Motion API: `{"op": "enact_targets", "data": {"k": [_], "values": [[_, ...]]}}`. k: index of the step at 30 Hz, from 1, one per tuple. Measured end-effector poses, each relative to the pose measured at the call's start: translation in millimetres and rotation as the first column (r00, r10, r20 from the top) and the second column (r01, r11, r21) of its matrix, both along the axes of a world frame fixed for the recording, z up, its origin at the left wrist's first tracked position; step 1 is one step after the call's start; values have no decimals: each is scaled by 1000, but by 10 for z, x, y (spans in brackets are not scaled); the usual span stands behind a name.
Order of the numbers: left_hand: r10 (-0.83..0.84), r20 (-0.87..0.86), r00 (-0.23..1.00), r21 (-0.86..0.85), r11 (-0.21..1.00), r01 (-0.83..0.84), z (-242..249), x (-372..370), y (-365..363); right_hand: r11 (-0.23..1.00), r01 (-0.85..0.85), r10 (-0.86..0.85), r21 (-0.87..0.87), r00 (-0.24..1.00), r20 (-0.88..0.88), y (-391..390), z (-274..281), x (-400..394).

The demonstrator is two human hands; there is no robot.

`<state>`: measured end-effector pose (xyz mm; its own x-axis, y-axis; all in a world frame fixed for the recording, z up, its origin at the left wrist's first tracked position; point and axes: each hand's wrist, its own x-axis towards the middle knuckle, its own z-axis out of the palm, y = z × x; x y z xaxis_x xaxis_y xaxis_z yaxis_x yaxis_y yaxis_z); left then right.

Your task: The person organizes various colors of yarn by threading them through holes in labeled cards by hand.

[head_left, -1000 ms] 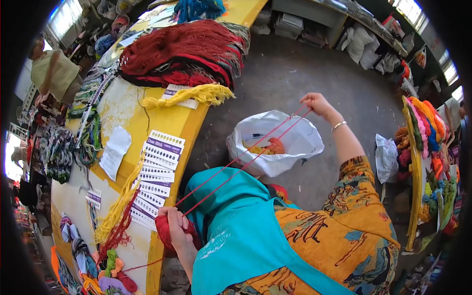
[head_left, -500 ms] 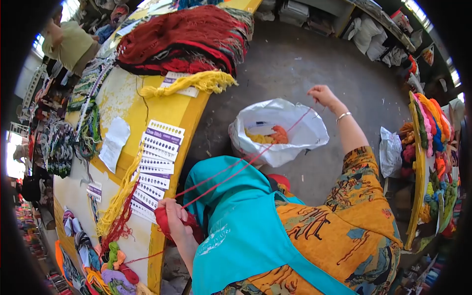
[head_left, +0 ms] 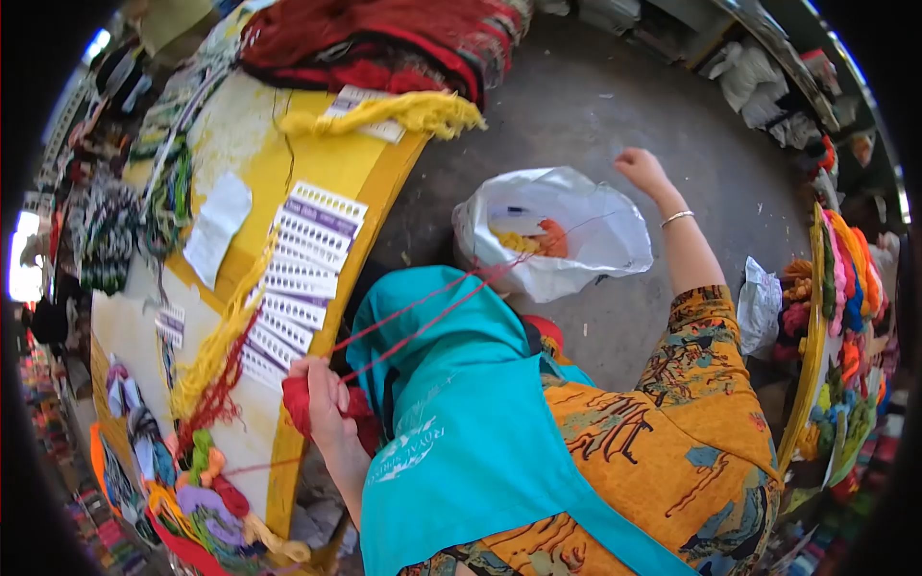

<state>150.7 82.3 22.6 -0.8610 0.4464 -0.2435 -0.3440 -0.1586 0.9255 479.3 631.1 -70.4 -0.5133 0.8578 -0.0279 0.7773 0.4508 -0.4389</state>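
My left hand point(head_left: 325, 398) is wrapped around a ball of red yarn point(head_left: 297, 407) beside the yellow table edge. Two red strands point(head_left: 411, 326) run from it across my teal apron point(head_left: 451, 413) and meet over the near rim of a white sack point(head_left: 586, 278). My right hand point(head_left: 642, 171) is raised beyond the sack at the upper right, fingers closed. Whatever it pinches is too small to make out. Inside the sack lie yellow yarn point(head_left: 514, 240) and orange yarn point(head_left: 552, 238).
The yellow-edged table point(head_left: 370, 216) on the left holds shade cards point(head_left: 298, 278), a yellow skein point(head_left: 413, 112), a dark red yarn pile point(head_left: 370, 43) and a white paper point(head_left: 217, 228). Colourful skeins point(head_left: 850, 278) hang on the right, beside a silvery packet point(head_left: 759, 307).
The view has shifted. The red strands, stretched up to my right hand before, now sag and gather above the sack's near rim. My left hand still holds the red ball.
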Motion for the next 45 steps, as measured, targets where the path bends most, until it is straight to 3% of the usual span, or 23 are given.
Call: {"op": "enact_targets", "data": {"k": [2, 4, 7, 10, 12, 16, 17, 19, 20, 23, 25, 27, 35, 40, 45], "values": [[-17, 2, 1000, -16, 1000, 17, 67, 17, 42, 992, -108, 110, 69, 993, -34, -157, 204, -273], [-4, 9, 1000, -35, 999, 4, 81, 24, 42, 983, -179, 167, -26, 953, -251, -499, 431, -646], [-3, -7, 1000, -22, 1000, 3, 114, 56, 19, 917, -347, 247, -195, 880, -406, -990, 607, -1159], [2, -16, 1000, -42, 999, -3, 140, 98, -24, 800, -502, 366, -330, 843, -395, -1376, 528, -1480], [20, -16, 1000, -51, 998, -21, 152, 116, -37, 659, -597, 407, -457, 795, -450, -1564, 276, -1625], [39, -17, 999, -56, 998, -39, 150, 129, -26, 487, -609, 521, -626, 778, -351, -1954, 66, -1765], [35, -11, 999, -53, 998, -36, 145, 143, -33, 464, -719, 590, -517, 687, -424, -2009, -128, -1767], [29, -7, 1000, -56, 998, -30, 147, 155, -36, 422, -728, 628, -540, 665, -405, -2141, -239, -1776], [27, -10, 1000, -51, 998, -28, 151, 150, -36, 407, -792, 706, -456, 589, -393, -2161, -283, -1780], [37, -8, 999, -15, 999, -37, 197, 106, -112, 494, -705, 699, -508, 670, -249, -2069, -346, -1792], [68, -18, 998, 3, 998, -68, 190, 28, -252, 504, -713, 670, -486, 679, -301, -1950, -387, -1794], [75, -12, 997, 59, 996, -74, 223, -35, -385, 348, -610, 437, -712, 777, -453, -1871, -379, -1802], [149, 13, 989, 151, 977, -149, 210, -215, -782, 287, -602, 463, -745, 768, -443, -2041, -322, -2000], [211, 25, 977, 91, 973, -213, 116, -199, -930, 338, -581, 345, -740, 809, -477, -2128, -393, -2109], [249, 63, 966, 121, 959, -255, 55, -140, -1054, 375, -621, 366, -689, 782, -505, -2100, -532, -2267]]}}
